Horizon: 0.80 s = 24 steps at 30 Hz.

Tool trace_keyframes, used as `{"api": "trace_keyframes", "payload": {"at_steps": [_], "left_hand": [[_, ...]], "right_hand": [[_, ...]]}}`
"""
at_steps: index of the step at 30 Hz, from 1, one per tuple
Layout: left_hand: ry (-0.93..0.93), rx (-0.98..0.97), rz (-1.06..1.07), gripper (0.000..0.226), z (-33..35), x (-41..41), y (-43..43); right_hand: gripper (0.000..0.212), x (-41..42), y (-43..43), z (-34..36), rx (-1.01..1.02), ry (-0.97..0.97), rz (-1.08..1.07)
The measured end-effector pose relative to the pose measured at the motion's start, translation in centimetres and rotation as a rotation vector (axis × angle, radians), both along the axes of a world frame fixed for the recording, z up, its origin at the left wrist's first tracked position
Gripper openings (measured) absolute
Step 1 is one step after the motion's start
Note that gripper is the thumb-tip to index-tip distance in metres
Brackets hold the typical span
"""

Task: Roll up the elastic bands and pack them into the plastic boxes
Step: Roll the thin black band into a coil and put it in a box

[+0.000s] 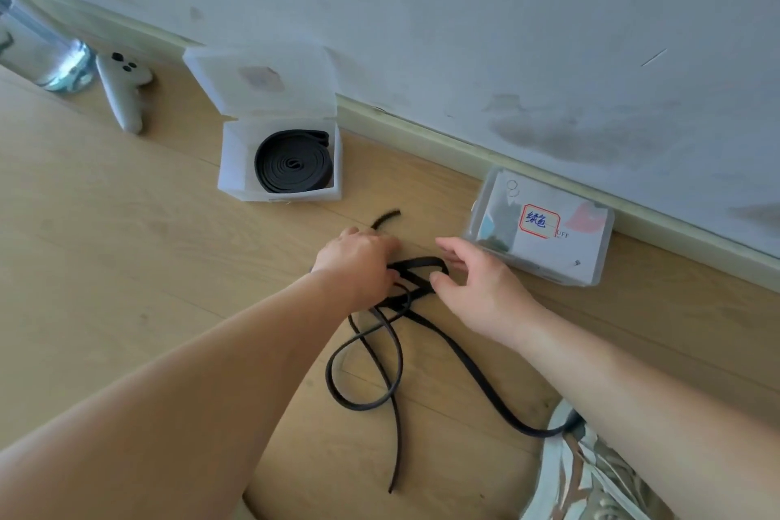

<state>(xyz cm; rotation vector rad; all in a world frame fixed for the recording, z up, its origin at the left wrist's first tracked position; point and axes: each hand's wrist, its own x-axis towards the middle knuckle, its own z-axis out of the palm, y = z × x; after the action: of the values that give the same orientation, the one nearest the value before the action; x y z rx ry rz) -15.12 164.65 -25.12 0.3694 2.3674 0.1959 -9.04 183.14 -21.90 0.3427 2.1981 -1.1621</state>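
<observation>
- Upper centre-left: open plastic box (pixel 236 156) stood on the floor, rolled band (pixel 291 165) inside.
- Centre: left hand (pixel 358 258), fingers curled round the loose band (pixel 418 262), which lay tangled on the floor.
- Right hand (pixel 477 287) pinched the same loop.
- Right: closed box (pixel 544 232) lay by the wall.

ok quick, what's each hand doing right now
Left hand: grips the loose black elastic band.
Right hand: thumb and fingers pinch the same band's loop.
</observation>
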Motion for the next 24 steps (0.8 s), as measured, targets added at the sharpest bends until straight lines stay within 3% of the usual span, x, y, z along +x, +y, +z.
{"api": "trace_keyframes", "payload": {"at_steps": [2, 6, 8, 10, 14, 18, 20, 24], "left_hand": [[-0.019, 0.020, -0.021, 0.028, 0.2, 0.6, -0.7], [0.187, 0.255, -0.095, 0.022, 3.0, 0.4, -2.3], [0.280, 0.326, -0.136, 0.022, 5.6, -0.2, -2.6], [0.330, 0.378, -0.149, 0.021, 8.7, -0.7, -2.7], [0.310, 0.419, -0.133, 0.020, 16.2, -1.0, -4.0], [0.264, 0.372, -0.094, 0.018, 23.8, -0.2, -5.3], [0.239, 0.391, -0.044, 0.020, 27.8, 0.9, -5.7], [0.202, 0.461, 0.137, 0.020, 34.3, 3.0, -7.2]], "right_hand": [[0.065, -0.1, -0.3, 0.3, -0.054, -0.030, 0.006], [0.070, -0.6, -1.4, 2.3, -0.031, -0.016, 0.115], [0.057, -1.0, -2.0, 3.9, -0.021, 0.008, 0.117], [0.030, -1.7, -2.4, 6.3, -0.022, 0.063, 0.081], [0.003, -2.7, -2.6, 12.8, 0.002, 0.188, 0.114], [0.002, -2.2, -3.1, 19.3, 0.072, 0.232, 0.254], [0.011, -1.7, -3.3, 22.6, 0.072, 0.248, 0.298], [0.014, -0.4, -3.7, 29.9, 0.134, 0.373, 0.357]]}}
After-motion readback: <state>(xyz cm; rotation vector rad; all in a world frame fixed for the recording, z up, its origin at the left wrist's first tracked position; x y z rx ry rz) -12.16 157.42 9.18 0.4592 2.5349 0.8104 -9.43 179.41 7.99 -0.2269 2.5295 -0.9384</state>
